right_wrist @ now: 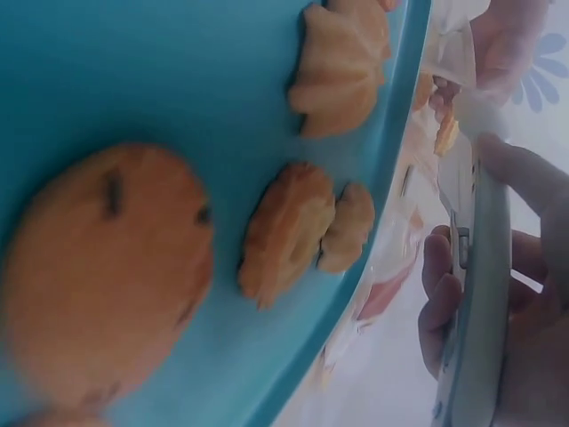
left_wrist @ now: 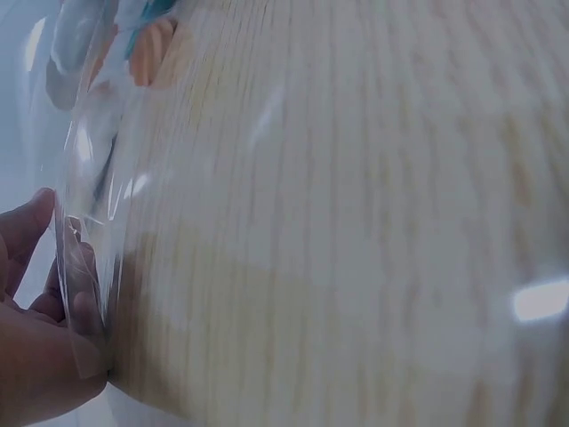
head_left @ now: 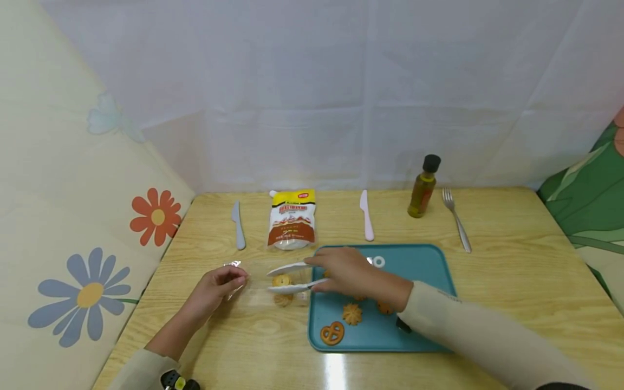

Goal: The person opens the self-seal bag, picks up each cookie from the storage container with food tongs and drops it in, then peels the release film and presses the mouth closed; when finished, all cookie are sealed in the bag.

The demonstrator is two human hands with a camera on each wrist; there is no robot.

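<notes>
My left hand (head_left: pixel 216 287) pinches the edge of a clear plastic bag (left_wrist: pixel 89 294) at the left of the tray. In my right hand (head_left: pixel 348 275) is a pair of white tongs (head_left: pixel 288 289), gripped with thumb and fingers on its arms (right_wrist: pixel 489 294). The tongs point left, and their spread tips overlap the bag in the head view. A round cookie (head_left: pixel 281 280) shows between the tips, with another cookie (head_left: pixel 283 300) just below. Under my right forearm lies the teal tray (head_left: pixel 414 260), bearing a pretzel (head_left: pixel 332 333), a flower-shaped cookie (head_left: pixel 352 313) and a speckled cookie (right_wrist: pixel 111 276).
Behind the bag lies a yellow, white and brown snack pouch (head_left: pixel 292 222), with a grey knife (head_left: pixel 238 225) to its left and a pink knife (head_left: pixel 366 216) to its right. An oil bottle (head_left: pixel 422 189) stands at the back beside a fork (head_left: pixel 457 219). A white ring (head_left: pixel 378 262) sits on the tray.
</notes>
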